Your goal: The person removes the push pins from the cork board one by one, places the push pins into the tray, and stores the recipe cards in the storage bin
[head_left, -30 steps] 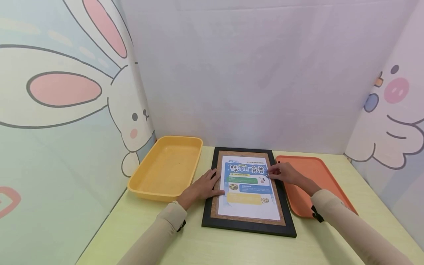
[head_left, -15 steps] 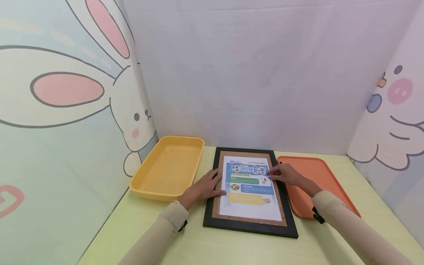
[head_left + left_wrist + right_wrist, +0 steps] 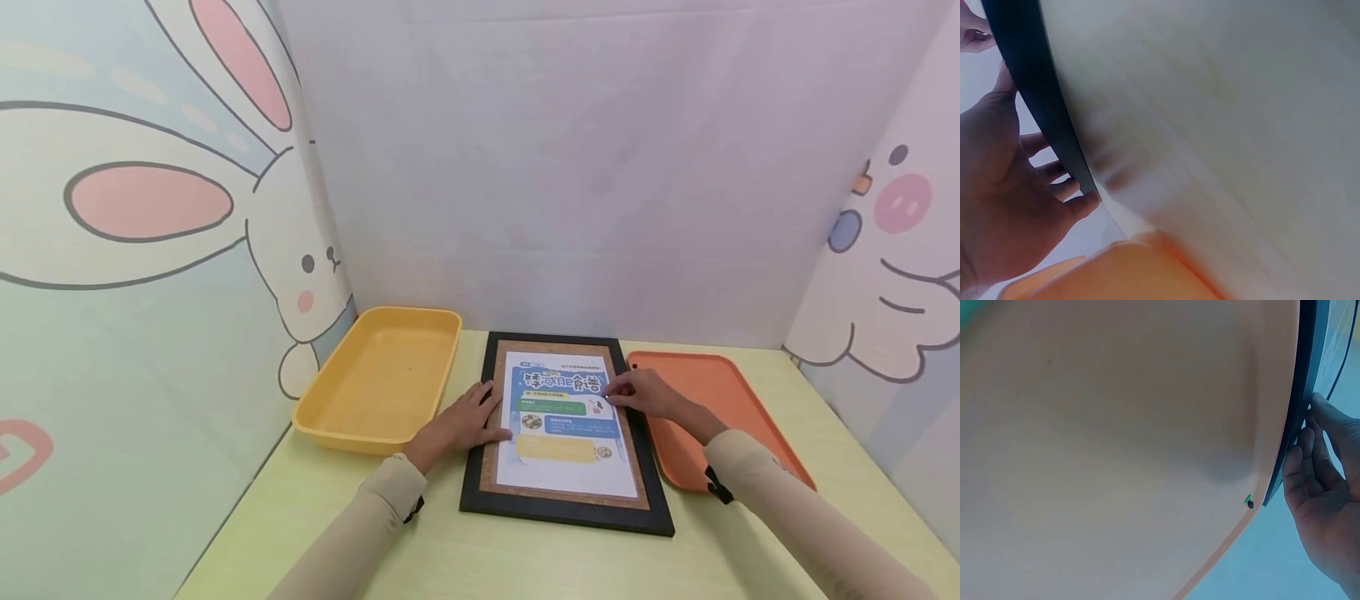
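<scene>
A cork board (image 3: 551, 498) in a black frame lies on the table, with a printed paper sheet (image 3: 566, 477) on its cork. My left hand (image 3: 465, 418) rests on the board's left edge with fingers spread, the thumb on the sheet. The left wrist view shows that hand (image 3: 1016, 181) against the black frame (image 3: 1041, 81). My right hand (image 3: 643, 393) pinches a thumbtack (image 3: 607, 397) at the sheet's upper right edge; fingertips cover most of it. In the right wrist view this hand (image 3: 1329, 494) is beside the frame's outer side (image 3: 1302, 375).
An orange tray (image 3: 701, 387) sits right of the board, partly under my right forearm. Small green and black bits (image 3: 1249, 502) lie near its edge. A deep yellow tray (image 3: 386, 375) stands on the left. Printed cartoon walls (image 3: 570, 167) enclose the table.
Both hands keep their places on the board. The blue spot at my right fingertips shows less than before. The head view has shifted slightly.
</scene>
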Tool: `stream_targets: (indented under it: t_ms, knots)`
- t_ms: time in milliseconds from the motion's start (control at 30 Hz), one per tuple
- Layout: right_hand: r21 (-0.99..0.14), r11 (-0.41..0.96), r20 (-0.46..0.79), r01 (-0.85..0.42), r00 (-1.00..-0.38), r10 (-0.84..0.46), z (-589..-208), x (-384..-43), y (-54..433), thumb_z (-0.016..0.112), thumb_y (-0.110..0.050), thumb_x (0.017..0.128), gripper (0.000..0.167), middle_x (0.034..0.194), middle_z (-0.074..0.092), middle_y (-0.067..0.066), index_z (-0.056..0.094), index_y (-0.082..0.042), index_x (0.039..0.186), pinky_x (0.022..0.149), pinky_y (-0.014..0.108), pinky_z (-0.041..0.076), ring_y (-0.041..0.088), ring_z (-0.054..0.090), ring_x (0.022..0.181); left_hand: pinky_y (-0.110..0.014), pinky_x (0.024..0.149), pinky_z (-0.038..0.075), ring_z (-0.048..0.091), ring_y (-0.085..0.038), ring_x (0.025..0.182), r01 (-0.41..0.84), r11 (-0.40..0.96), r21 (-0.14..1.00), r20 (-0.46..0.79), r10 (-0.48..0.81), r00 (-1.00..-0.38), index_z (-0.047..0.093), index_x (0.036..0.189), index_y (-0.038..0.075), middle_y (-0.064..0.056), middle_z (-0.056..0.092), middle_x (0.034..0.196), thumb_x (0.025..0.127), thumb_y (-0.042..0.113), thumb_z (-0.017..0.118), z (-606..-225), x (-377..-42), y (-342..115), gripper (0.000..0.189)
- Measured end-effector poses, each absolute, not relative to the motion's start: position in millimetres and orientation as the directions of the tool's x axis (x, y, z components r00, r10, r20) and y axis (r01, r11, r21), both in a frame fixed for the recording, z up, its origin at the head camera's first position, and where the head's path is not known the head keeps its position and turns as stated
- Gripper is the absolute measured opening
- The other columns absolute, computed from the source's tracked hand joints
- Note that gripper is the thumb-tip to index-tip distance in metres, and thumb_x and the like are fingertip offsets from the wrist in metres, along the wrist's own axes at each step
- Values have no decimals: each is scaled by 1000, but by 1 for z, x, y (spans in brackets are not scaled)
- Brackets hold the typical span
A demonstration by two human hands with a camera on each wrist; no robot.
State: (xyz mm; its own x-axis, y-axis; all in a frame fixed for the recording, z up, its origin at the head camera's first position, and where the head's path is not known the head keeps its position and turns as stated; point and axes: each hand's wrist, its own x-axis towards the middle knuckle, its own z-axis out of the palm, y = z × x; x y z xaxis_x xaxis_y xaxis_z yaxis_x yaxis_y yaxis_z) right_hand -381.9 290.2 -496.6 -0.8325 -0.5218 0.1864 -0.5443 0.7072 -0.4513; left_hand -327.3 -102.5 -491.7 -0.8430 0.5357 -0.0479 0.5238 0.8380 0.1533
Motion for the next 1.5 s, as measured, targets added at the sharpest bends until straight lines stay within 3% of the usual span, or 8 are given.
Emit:
stream_targets:
  t_ms: [900,1500]
  knots:
    - [-451,749,168,-486,-870,-464,-500,-377,291,81,-14,92,7,87,71,-6,79,-12,99,65,22,48,13,58,76,-49,123,30,25,-36,156,527,835,158,-42,539,-841,36,162,8,-17,25,170,98,67,57,-491,-326,-102,89]
    - [-440,739,187,-510,-857,-480,-499,-376,290,80,-12,93,6,83,66,-5,74,-13,93,63,23,47,12,57,74,-48,123,30,25,-36,156,524,838,151,-43,535,-844,35,162,8,-17,24,170,98,68,55,-492,-327,-103,90]
